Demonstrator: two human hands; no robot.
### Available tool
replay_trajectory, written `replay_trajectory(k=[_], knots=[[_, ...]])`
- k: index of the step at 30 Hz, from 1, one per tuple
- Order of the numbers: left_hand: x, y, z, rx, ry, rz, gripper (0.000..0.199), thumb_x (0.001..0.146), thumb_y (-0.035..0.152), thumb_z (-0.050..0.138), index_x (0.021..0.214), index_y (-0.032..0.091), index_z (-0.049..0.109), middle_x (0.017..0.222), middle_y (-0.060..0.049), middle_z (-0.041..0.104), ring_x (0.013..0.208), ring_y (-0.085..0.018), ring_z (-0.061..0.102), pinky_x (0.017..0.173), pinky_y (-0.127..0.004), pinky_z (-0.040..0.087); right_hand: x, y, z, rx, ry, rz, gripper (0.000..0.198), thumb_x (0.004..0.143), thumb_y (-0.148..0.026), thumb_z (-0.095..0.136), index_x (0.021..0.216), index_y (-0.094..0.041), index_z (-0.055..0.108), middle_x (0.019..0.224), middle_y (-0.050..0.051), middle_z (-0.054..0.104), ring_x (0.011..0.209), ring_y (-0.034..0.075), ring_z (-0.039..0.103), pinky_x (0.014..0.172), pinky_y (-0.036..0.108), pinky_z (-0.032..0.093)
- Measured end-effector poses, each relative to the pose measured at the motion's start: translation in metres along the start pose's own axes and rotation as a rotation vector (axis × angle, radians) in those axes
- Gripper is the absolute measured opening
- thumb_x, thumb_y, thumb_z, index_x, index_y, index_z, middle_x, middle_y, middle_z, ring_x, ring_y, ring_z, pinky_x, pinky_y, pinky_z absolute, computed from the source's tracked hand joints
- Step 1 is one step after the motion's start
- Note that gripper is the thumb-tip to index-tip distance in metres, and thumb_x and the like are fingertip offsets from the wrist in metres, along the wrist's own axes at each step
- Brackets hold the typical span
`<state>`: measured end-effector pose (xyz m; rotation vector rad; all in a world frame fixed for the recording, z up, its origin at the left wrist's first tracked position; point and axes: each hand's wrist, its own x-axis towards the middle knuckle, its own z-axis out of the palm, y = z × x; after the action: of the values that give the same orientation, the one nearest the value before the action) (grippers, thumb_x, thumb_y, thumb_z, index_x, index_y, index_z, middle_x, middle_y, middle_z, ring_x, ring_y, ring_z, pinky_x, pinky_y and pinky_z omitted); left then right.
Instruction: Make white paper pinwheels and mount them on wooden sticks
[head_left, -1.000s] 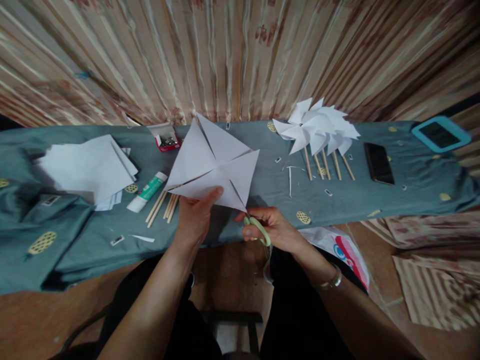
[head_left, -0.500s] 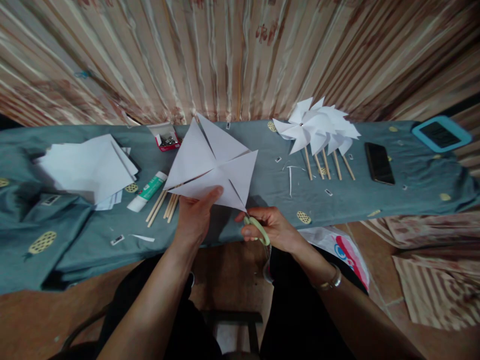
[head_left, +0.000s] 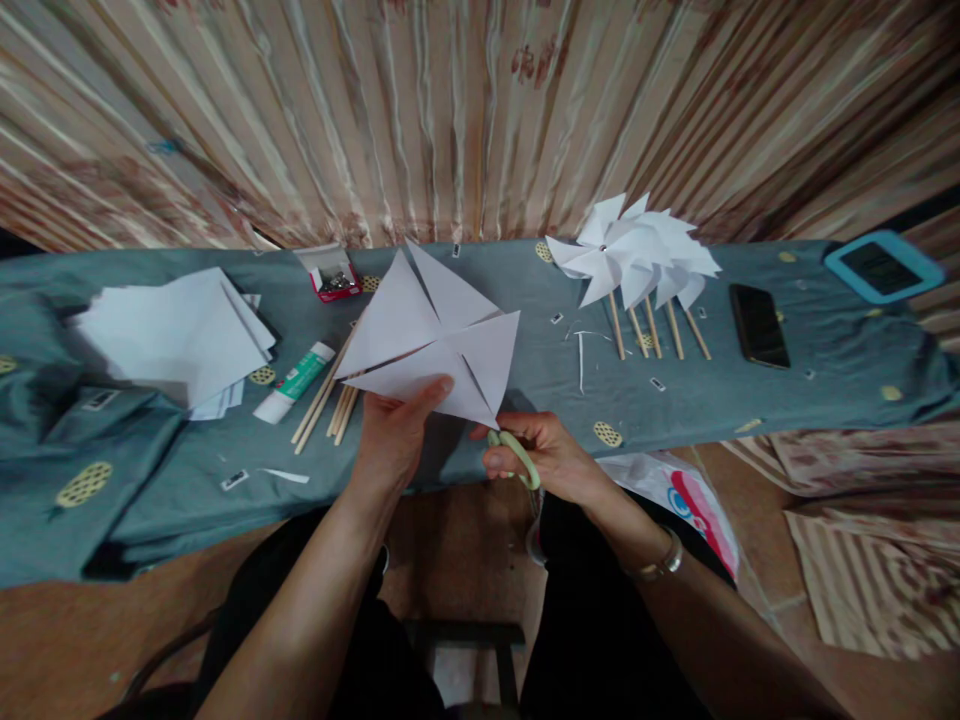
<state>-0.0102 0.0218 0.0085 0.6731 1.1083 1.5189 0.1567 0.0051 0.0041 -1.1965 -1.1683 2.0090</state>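
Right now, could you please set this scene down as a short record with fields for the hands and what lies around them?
Left hand: holds the slit paper, thumb on top
Right hand: holds pale green scissors close to the paper's near corner
Left of paper: paper stack, green-and-white tube, wooden sticks, open red box
Right of paper: overlapping pinwheels on sticks, dark phone, blue-framed device
Surface: blue-green cloth, yellow prints
Scissor blades: mostly hidden

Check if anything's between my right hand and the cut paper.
Nothing visible blocks it: the cut paper, held by your left hand, has its near corner right by your right hand. The green scissors handles in that hand sit just below the corner.
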Motion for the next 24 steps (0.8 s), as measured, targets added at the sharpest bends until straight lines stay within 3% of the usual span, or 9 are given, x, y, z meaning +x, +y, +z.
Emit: replay_trajectory(k=[7,15,24], knots=[[0.0006,-0.0008,-0.0012,-0.038,-0.003,0.005,0.042,0.057,0.021,0.083,0.096,0.021,0.071,0.083,-0.001,0.075,0.090,-0.023,0.070,0.093,-0.038,0.052,0.0008,0.0012,0.0024,0.050,0.021,0.021,0.048,0.048,-0.044,0.093,0.081,-0.016,0.072,0.059,-0.006,0.063,0.050,0.006,0.057,0.053,0.020,0.051],[-0.0008,-0.0001,-0.0001,-0.033,-0.016,0.002,0.044,0.058,0.020,0.083,0.101,0.021,0.070,0.087,-0.003,0.076,0.092,-0.023,0.070,0.091,-0.037,0.052,0.0009,0.0021,-0.0004,-0.030,-0.020,-0.018,0.046,0.057,-0.046,0.089,0.087,-0.017,0.071,0.061,-0.006,0.061,0.056,0.008,0.058,0.057,0.022,0.052],[-0.0018,-0.0008,-0.0010,-0.065,-0.006,-0.007,0.051,0.057,0.017,0.083,0.106,0.021,0.069,0.086,-0.002,0.076,0.087,-0.020,0.070,0.087,-0.032,0.053,0.0007,-0.0012,0.0033,0.028,0.015,-0.001,0.046,0.050,-0.043,0.092,0.081,-0.016,0.070,0.057,-0.007,0.060,0.050,0.007,0.054,0.051,0.021,0.049]])
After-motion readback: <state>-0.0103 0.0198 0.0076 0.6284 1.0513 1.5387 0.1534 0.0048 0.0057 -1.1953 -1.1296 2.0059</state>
